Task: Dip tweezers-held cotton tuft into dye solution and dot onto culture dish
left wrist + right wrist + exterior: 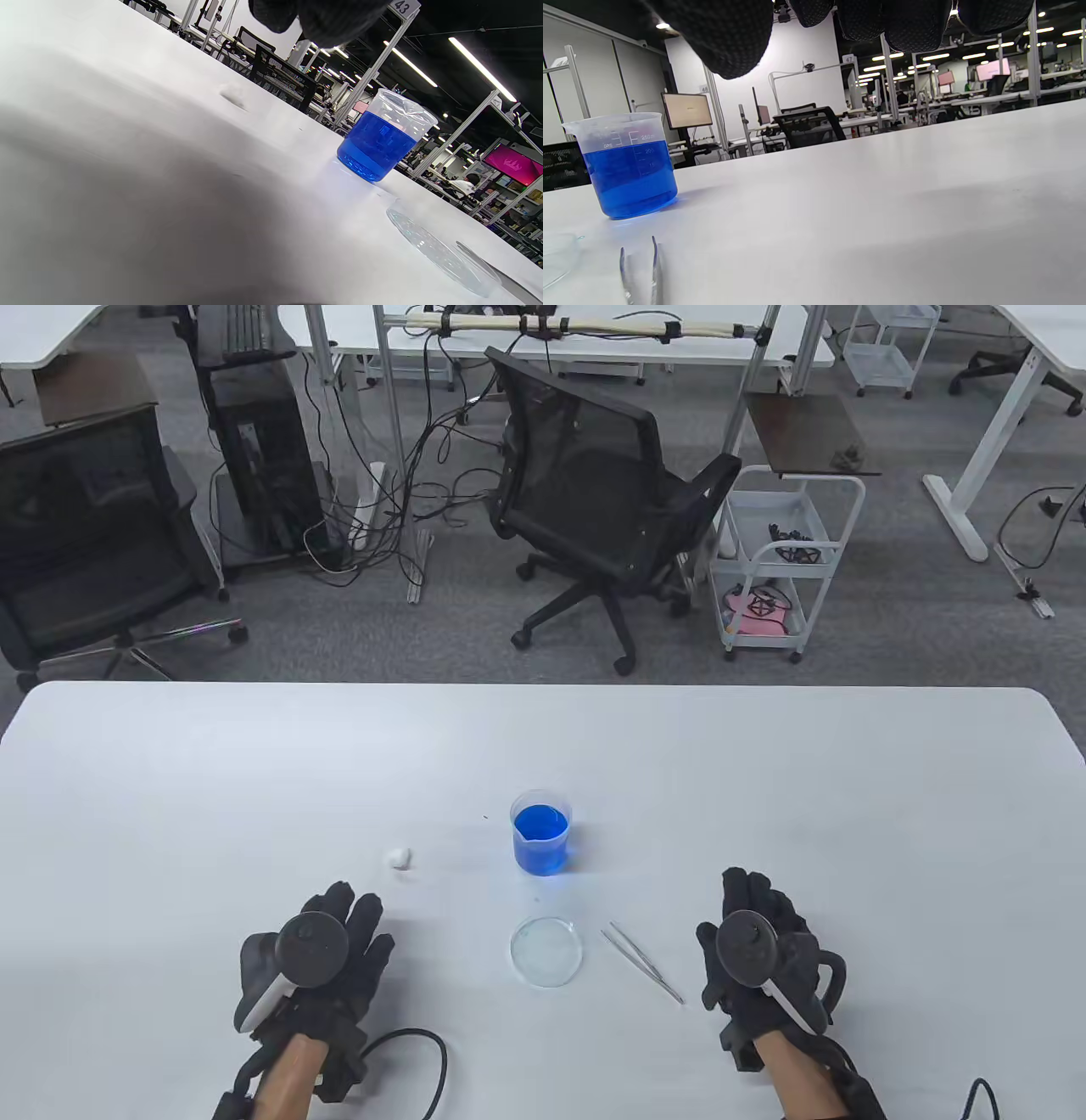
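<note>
A clear beaker of blue dye stands mid-table, also seen as the beaker and the beaker. In front of it lies an empty culture dish, the dish, the dish. Metal tweezers lie flat right of the dish, tips pointing away. A white cotton tuft sits left of the beaker, blurred as the tuft. My left hand rests flat and empty left of the dish. My right hand lies flat and empty right of the tweezers.
The white table ends at a far edge. Beyond it stand office chairs, a white cart and cables on the floor. A black cable runs from my left wrist.
</note>
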`<state>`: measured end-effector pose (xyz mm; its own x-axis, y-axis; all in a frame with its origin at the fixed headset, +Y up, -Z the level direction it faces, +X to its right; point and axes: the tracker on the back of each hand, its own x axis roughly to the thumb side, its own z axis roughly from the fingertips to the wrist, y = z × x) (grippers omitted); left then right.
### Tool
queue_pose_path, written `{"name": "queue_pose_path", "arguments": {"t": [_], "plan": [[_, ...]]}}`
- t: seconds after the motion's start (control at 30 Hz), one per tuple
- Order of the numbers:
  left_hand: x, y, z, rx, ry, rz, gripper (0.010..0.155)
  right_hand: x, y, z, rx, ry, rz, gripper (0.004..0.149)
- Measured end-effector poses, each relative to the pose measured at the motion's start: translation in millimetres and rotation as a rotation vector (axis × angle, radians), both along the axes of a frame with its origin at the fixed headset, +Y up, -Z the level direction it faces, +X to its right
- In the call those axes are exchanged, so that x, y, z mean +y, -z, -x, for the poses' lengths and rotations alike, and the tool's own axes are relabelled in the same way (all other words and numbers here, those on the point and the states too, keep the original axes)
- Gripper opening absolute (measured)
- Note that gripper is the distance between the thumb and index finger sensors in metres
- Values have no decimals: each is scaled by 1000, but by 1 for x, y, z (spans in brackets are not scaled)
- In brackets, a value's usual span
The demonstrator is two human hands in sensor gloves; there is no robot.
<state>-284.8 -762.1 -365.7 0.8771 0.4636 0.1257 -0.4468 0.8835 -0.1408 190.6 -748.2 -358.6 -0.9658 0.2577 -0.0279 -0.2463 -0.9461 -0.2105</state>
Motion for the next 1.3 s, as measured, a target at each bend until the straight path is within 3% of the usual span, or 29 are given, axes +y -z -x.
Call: {"name": "queue_pose_path", "arguments": {"t": [0.47,0.77,0.97,1.17,1.3], "plan": [[-1,-1,-3,-16,4,6,61,4,-2,3,1,8,-37,77],[-1,-2,-4,-25,-21,14,61,4,-3,23,84,78,-12,72],[-1,-1,-5,-36,-28,22,60,-6,12,61,198,60,160,70],[-3,-1,-8,-43,-30,48,60,-41,34,81,200,-99,363,69],[-2,-1,-7,-41,-33,54,60,-52,33,81,191,-108,393,68]]}}
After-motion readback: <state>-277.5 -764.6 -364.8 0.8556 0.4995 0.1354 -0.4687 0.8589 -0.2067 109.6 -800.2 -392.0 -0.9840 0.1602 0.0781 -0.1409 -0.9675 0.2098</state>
